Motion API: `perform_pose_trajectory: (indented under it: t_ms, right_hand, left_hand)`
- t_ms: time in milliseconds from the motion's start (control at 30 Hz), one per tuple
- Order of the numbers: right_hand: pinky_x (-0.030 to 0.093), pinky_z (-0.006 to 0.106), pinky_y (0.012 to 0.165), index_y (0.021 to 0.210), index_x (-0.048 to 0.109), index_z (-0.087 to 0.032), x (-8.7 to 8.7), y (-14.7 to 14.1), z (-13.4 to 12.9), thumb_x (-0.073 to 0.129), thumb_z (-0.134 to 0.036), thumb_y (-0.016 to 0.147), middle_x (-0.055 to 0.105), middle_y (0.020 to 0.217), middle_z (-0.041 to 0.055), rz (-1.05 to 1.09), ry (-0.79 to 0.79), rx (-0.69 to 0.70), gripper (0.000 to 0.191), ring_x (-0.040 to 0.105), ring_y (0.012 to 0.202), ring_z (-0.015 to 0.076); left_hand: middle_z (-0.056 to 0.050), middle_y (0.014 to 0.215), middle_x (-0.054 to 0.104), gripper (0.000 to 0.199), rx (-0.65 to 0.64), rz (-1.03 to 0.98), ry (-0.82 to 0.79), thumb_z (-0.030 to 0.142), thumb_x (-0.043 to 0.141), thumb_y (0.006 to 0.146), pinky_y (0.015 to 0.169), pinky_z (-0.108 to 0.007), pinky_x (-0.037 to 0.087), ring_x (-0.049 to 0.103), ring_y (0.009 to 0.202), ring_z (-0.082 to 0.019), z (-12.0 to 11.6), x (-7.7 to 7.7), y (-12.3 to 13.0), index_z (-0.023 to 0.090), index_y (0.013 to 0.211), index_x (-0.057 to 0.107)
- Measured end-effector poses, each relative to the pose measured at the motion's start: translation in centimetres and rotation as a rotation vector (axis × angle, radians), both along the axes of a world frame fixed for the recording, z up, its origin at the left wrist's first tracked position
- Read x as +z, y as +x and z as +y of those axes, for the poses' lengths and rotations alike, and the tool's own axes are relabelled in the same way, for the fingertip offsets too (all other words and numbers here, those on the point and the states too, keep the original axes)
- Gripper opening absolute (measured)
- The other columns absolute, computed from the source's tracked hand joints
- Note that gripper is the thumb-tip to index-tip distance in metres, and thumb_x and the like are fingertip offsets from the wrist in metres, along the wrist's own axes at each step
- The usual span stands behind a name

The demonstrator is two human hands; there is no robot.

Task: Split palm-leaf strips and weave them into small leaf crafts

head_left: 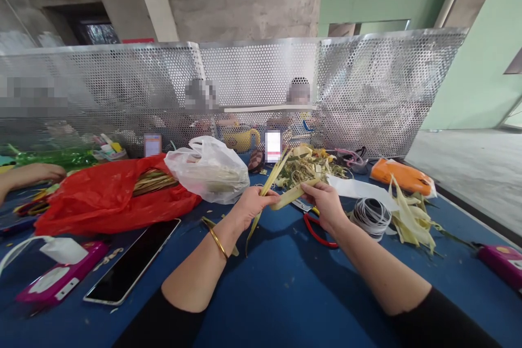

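My left hand (pixel 253 205) is pinched around a bundle of pale yellow-green corn husk strips (pixel 275 171), whose ends stick out above and below the fingers. From it a wider husk strip (pixel 289 196) stretches across to my right hand (pixel 325 205), which pinches the other end between thumb and fingers. Both hands are raised over the blue table. Beneath the right hand lies a cutting tool with red handles (pixel 316 234), partly hidden by that hand. A coil of whitish wire (pixel 372 218) sits beside my right forearm.
Dried husks (pixel 302 168) are heaped behind my hands, with more husks (pixel 411 217) at right. A white plastic bag (pixel 210 171), red bag (pixel 118 201), phone (pixel 134 263) and magenta power strip (pixel 63 277) lie left. A perforated metal screen (pixel 256 68) bounds the back. Another person's hand (pixel 41 173) reaches in.
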State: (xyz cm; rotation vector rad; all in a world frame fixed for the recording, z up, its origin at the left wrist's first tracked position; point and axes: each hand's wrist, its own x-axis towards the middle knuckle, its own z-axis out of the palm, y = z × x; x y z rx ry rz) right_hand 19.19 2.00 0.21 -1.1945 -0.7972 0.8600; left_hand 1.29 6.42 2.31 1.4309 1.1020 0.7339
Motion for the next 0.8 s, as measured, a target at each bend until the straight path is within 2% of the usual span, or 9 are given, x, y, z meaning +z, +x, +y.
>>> perform_pose_trajectory:
  t_ms: [133,233,400,467,533,600,700,800]
  right_hand:
    - [0.042,0.027,0.049,0.060,0.064,-0.017,0.0,-0.2,-0.1,0.080,-0.045,0.052,0.063,0.054,0.0018,-0.040,0.012,-0.028,0.033,0.054,0.051,0.0142]
    - [0.038,0.026,0.045,0.058,0.063,-0.017,0.3,-0.4,-0.2,0.077,-0.048,0.055,0.058,0.048,0.0005,-0.083,0.016,-0.032,0.034,0.049,0.045,0.0123]
    - [0.045,0.030,0.053,0.064,0.064,-0.018,2.5,-0.1,-1.1,0.071,-0.051,0.065,0.060,0.053,0.0017,-0.178,0.076,-0.057,0.034,0.055,0.052,0.0161]
    - [0.048,0.032,0.063,0.068,0.066,-0.018,3.9,0.9,-1.7,0.067,-0.045,0.073,0.066,0.065,0.0045,-0.343,0.156,-0.149,0.027,0.060,0.063,0.0189]
    - [0.048,0.034,0.075,0.075,0.069,-0.019,5.3,2.2,-2.4,0.059,-0.037,0.082,0.070,0.084,0.0077,-0.695,0.291,-0.329,0.022,0.063,0.081,0.0219]
    - [0.047,0.036,0.081,0.087,0.071,-0.019,6.3,3.9,-2.9,0.051,-0.030,0.087,0.069,0.098,0.0100,-1.032,0.332,-0.494,0.023,0.062,0.092,0.0242]
    - [0.046,0.035,0.069,0.098,0.070,-0.018,6.5,6.2,-3.1,0.045,-0.021,0.088,0.067,0.104,0.0134,-1.339,0.095,-0.606,0.027,0.063,0.085,0.0257]
    - [0.041,0.036,0.062,0.101,0.068,-0.012,5.7,7.4,-2.8,0.043,-0.010,0.083,0.065,0.097,0.0190,-1.558,-0.217,-0.575,0.030,0.062,0.074,0.0269]
  left_hand:
    - [0.006,0.047,0.045,0.020,0.028,0.063,0.038,0.029,0.077,0.058,0.047,-0.023,0.021,0.031,0.046,-0.006,-0.1,0.0,0.0,0.014,0.067,0.068]
    - [0.006,0.048,0.044,0.022,0.039,0.109,0.058,0.032,0.075,0.060,0.047,-0.023,0.022,0.030,0.044,-0.006,0.1,-0.1,-0.1,0.014,0.070,0.068]
    - [0.001,0.060,0.053,0.031,0.107,0.221,0.163,0.043,0.060,0.078,0.048,-0.023,0.025,0.037,0.047,-0.009,1.1,-0.3,-0.9,0.015,0.087,0.068]
    - [-0.001,0.067,0.059,0.023,0.148,0.312,0.229,0.038,0.061,0.077,0.051,-0.023,0.028,0.045,0.054,-0.012,1.7,-0.4,-1.4,0.017,0.083,0.068]
    - [-0.004,0.068,0.061,0.015,0.174,0.422,0.278,0.033,0.066,0.070,0.055,-0.024,0.030,0.052,0.063,-0.016,2.2,-0.5,-2.0,0.018,0.072,0.066]
    - [-0.005,0.065,0.061,0.015,0.187,0.528,0.296,0.031,0.071,0.063,0.058,-0.025,0.032,0.057,0.071,-0.021,2.5,-0.8,-2.4,0.019,0.063,0.063]
    - [-0.006,0.062,0.060,0.023,0.185,0.630,0.279,0.033,0.076,0.054,0.060,-0.026,0.034,0.060,0.077,-0.026,2.8,-1.5,-2.6,0.019,0.054,0.057]
    - [-0.003,0.055,0.056,0.025,0.138,0.625,0.238,0.029,0.078,0.049,0.058,-0.025,0.033,0.059,0.071,-0.024,3.1,-2.3,-2.6,0.020,0.050,0.055]
